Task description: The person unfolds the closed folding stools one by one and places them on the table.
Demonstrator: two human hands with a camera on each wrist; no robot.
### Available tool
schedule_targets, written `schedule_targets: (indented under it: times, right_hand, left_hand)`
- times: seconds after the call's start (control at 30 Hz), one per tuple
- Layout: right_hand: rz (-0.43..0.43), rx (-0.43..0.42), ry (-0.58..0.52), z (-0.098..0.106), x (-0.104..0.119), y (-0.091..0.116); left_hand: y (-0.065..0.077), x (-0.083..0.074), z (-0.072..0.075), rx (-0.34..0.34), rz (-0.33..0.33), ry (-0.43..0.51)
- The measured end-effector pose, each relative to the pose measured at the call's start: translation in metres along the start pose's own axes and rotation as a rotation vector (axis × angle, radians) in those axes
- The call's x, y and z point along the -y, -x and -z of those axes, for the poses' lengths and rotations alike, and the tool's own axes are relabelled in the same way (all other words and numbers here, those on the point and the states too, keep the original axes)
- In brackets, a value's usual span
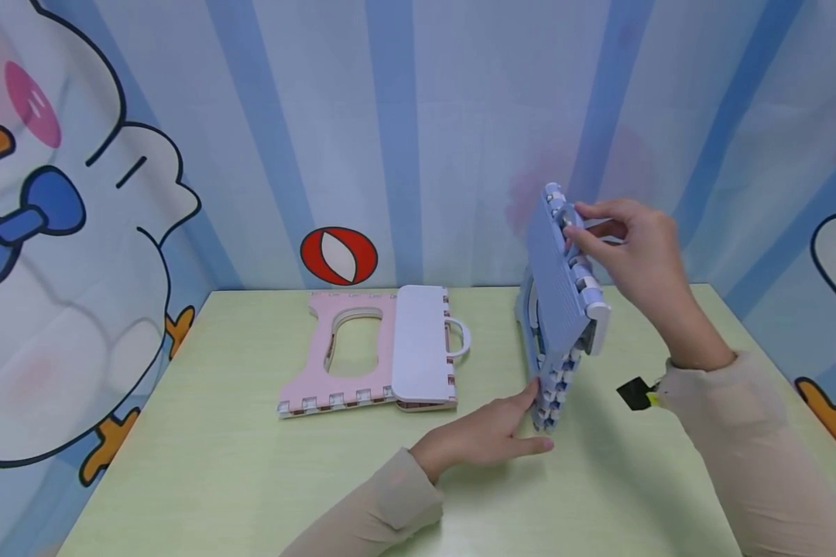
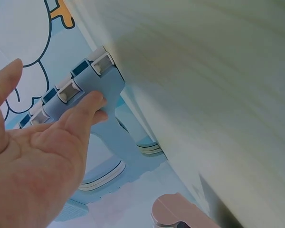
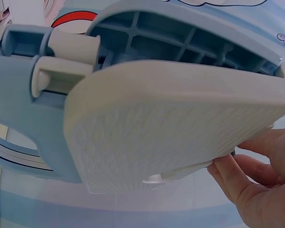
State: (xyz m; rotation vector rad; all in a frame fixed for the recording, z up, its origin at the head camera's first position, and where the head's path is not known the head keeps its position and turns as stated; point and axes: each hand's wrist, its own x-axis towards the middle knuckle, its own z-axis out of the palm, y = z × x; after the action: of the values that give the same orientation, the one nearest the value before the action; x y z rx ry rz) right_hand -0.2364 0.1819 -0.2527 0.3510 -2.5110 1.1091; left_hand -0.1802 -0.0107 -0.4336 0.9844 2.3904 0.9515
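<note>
Head view: at right, right hand (image 1: 634,240) pinches part-open blue stool (image 1: 556,286), spread left hand (image 1: 484,433) touches it; pink stool (image 1: 388,348), centre, lies folded flat.

A blue-striped backdrop (image 1: 334,155) (cartoon-printed) stands behind the greenish table (image 1: 216,464).

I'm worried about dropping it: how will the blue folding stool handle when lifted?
The blue folding stool is probably light, given its hollow ribbed cells. Its hinges suggest it could flop open. Standing narrow and upright, it might tip.
</note>
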Motion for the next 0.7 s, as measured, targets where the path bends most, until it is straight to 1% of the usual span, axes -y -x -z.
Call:
schedule_targets:
  times: [0.23, 0.33, 0.4, 0.47, 0.53, 0.63, 0.7]
  right_hand:
    - [0.010, 0.006, -0.012, -0.0018, 0.0006, -0.0013]
    - [0.019, 0.000, -0.001, -0.0017, 0.0013, 0.0000]
    - [0.024, -0.001, -0.004, -0.0011, 0.0009, 0.0005]
    - [0.022, 0.000, -0.010, -0.0004, 0.0005, 0.0008]
    - [0.018, 0.004, -0.016, 0.0001, 0.0000, 0.0006]
    - [0.015, 0.005, -0.012, 0.0009, -0.0002, 0.0008]
    - [0.017, 0.004, -0.010, 0.0012, 0.0001, 0.0011]
  left_hand:
    - [0.0003, 0.0023, 0.0007, 0.016, 0.014, 0.053]
    - [0.0012, 0.0018, 0.0010, 0.016, 0.014, 0.045]
    - [0.0015, 0.0007, 0.0014, -0.001, 0.009, 0.032]
    - [0.0016, -0.0005, 0.0020, -0.039, 0.002, 0.020]
    - [0.0011, -0.0018, 0.0027, -0.097, 0.011, 0.032]
    - [-0.0007, -0.0043, 0.0032, -0.209, 0.040, 0.083]
    - [-0.0016, -0.0063, 0.0032, -0.272, 0.040, 0.124]
